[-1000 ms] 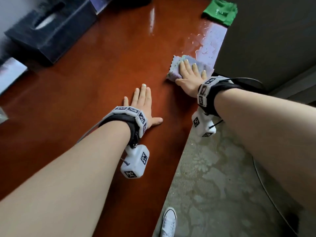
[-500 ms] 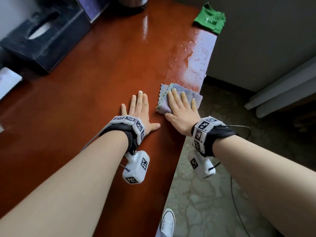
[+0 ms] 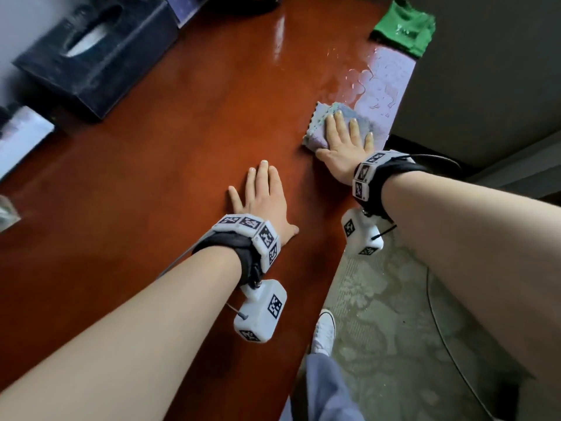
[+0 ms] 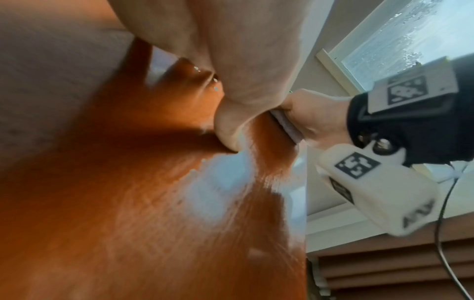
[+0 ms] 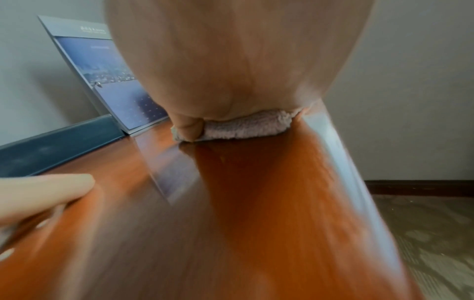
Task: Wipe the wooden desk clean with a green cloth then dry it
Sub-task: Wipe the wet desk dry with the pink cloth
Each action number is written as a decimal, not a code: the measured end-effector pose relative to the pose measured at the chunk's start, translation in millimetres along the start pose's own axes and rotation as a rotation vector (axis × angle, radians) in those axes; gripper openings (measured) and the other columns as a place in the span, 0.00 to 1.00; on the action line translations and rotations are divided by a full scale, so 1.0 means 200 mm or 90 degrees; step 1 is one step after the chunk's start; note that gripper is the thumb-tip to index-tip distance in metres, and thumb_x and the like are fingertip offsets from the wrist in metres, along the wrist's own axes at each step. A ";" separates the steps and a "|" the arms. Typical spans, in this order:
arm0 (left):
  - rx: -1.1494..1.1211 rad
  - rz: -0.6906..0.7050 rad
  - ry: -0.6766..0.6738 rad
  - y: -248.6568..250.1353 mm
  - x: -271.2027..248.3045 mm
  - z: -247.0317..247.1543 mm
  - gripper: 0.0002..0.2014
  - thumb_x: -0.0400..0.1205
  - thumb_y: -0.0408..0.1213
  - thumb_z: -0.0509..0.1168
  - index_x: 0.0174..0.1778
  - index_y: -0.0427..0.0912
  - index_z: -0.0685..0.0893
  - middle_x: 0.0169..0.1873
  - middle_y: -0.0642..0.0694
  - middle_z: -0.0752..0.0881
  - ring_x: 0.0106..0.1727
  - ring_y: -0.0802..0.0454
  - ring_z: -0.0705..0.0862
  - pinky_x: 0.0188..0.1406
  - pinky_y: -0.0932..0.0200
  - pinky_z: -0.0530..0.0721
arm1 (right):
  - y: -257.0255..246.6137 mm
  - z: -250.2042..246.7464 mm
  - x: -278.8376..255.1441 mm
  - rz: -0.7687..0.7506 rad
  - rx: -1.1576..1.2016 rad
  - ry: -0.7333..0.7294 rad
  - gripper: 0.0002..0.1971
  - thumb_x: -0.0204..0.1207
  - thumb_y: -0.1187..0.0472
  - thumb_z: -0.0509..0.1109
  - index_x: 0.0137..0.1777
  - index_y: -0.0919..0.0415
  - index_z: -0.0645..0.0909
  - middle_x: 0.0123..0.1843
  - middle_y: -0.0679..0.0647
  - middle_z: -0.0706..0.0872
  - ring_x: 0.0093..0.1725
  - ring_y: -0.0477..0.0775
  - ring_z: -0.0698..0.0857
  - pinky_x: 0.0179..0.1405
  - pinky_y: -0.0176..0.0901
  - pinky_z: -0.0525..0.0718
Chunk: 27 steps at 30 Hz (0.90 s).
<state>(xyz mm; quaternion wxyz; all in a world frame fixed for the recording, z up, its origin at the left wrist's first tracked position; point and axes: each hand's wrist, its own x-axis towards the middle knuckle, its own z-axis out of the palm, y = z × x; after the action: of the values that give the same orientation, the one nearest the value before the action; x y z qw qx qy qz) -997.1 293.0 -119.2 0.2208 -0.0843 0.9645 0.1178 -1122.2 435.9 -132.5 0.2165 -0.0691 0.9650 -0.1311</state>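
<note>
Two cloths are on the desk (image 3: 158,183). The green cloth (image 3: 405,25) lies bunched at the far right corner, set aside, so the wet wiping looks done. The purple cloth (image 3: 329,124) sits folded at the right edge, just short of the water beads (image 3: 373,86) beyond it. The right hand (image 3: 343,141) presses it flat with straight fingers, probably to spread pressure for drying. The left hand (image 3: 265,202) lies flat and relaxed on bare wood nearby, holding nothing, likely as a brace. One dark tissue box (image 3: 91,53) stands at the far left; it is blurred.
</note>
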 end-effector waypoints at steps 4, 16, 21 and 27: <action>-0.018 -0.019 0.039 0.04 0.04 -0.09 0.54 0.67 0.51 0.81 0.83 0.45 0.56 0.83 0.45 0.50 0.85 0.43 0.50 0.82 0.35 0.57 | 0.04 -0.07 0.10 -0.027 0.007 -0.001 0.36 0.84 0.47 0.52 0.85 0.48 0.35 0.86 0.44 0.33 0.85 0.52 0.34 0.81 0.59 0.31; -0.053 0.012 0.011 0.22 0.42 -0.21 0.53 0.76 0.60 0.71 0.87 0.45 0.45 0.86 0.44 0.38 0.87 0.47 0.38 0.85 0.40 0.45 | 0.22 -0.01 -0.08 -0.116 -0.025 -0.009 0.35 0.85 0.46 0.50 0.85 0.46 0.34 0.85 0.42 0.32 0.84 0.52 0.33 0.80 0.58 0.29; 0.004 0.022 -0.014 0.23 0.44 -0.15 0.57 0.77 0.64 0.66 0.86 0.46 0.33 0.84 0.44 0.28 0.85 0.47 0.30 0.84 0.38 0.37 | 0.27 -0.12 0.15 -0.086 -0.031 0.001 0.35 0.85 0.47 0.51 0.85 0.46 0.35 0.86 0.42 0.34 0.85 0.51 0.35 0.81 0.58 0.31; 0.023 -0.002 -0.054 0.24 0.46 -0.13 0.58 0.78 0.64 0.65 0.84 0.45 0.27 0.82 0.43 0.24 0.84 0.45 0.27 0.82 0.36 0.34 | 0.30 -0.27 0.43 -0.049 -0.021 0.014 0.36 0.84 0.48 0.54 0.85 0.48 0.38 0.86 0.43 0.36 0.85 0.53 0.37 0.81 0.60 0.33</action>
<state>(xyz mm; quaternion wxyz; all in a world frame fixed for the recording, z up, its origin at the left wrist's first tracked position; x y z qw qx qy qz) -1100.8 322.5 -127.9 0.2630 -0.0767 0.9562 0.1032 -1228.6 489.7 -137.1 0.1996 -0.1087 0.9659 -0.1243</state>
